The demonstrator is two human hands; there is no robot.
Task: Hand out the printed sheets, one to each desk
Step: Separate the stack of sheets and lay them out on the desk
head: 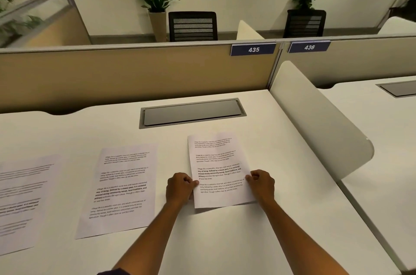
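— Where's the sheet I'm handling?

— The held sheet sits over the right half of the white desk, portrait-wise, its long axis running from me toward the partition and leaning slightly left at the far end. Text reads upright from my side. Its near edge is lifted off the desk, throwing a thin shadow underneath; I can't tell whether the far edge touches the surface.

— And the grip?

— My left hand pinches the sheet's left edge, my right hand its right edge, both closed on the paper with thumbs on top. The fingers below are hidden by the page and the knuckles. Both forearms reach in from the bottom of the frame, nearly parallel, wrists level.

— Anything else on the desk?

— A second sheet lies flat just left of my left hand, also portrait. A third sheet is farther left, blurred and cut off by the frame edge — its print is unreadable. Beyond the held sheet is the grey cable hatch, then the tan partition with a tag reading 435. A white divider separates this desk from the neighbouring desk, tagged 436.
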